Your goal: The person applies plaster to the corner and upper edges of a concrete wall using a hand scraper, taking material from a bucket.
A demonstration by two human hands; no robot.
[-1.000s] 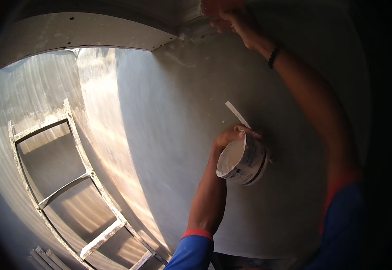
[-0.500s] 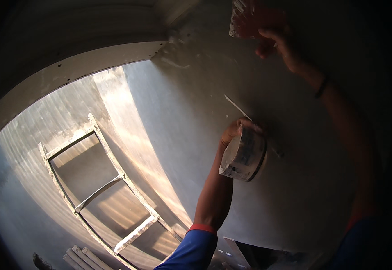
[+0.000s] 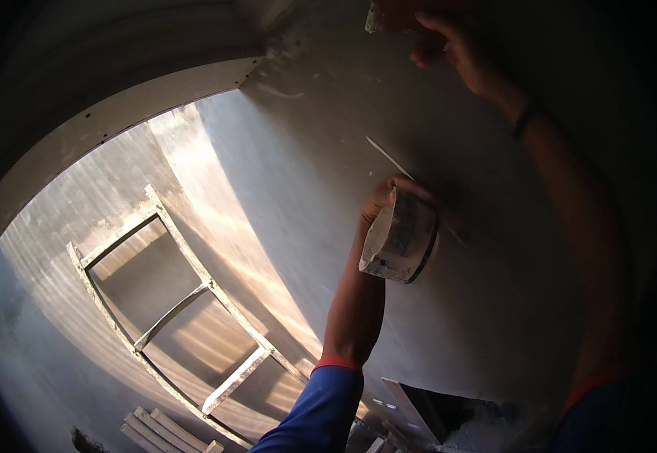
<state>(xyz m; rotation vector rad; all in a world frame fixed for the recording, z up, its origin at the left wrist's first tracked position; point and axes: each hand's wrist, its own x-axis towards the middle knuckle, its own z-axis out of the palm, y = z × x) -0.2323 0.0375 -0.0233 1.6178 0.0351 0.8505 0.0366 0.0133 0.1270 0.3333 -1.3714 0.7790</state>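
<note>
My left hand (image 3: pixel 380 199) is closed on the rim of a cut-down plastic tub (image 3: pixel 398 245), tilted and smeared with pale residue. Past its fingers runs a thin white strip (image 3: pixel 386 155); I cannot tell whether the hand touches it. At the top edge, my right hand (image 3: pixel 468 59) grips a reddish flat scraper (image 3: pixel 396 16) with white smears. Part of the scraper lies beyond the picture's edge, and its far side is lost in dark. Behind both hands stretches a grey wall (image 3: pixel 321 174).
On the left a pale, spattered wooden ladder (image 3: pixel 206 287) slants across a sunlit, striped surface. Several wooden pieces (image 3: pixel 164 430) lie at the lower left. A beam (image 3: pixel 117 124) with dark holes curves along the upper left. A dark opening (image 3: pixel 438 411) shows at the bottom.
Both hands now appear slightly higher and further left, with the tub and the scraper still in them. More of the scraper is cut off by the top edge. The background has shifted slightly too.
</note>
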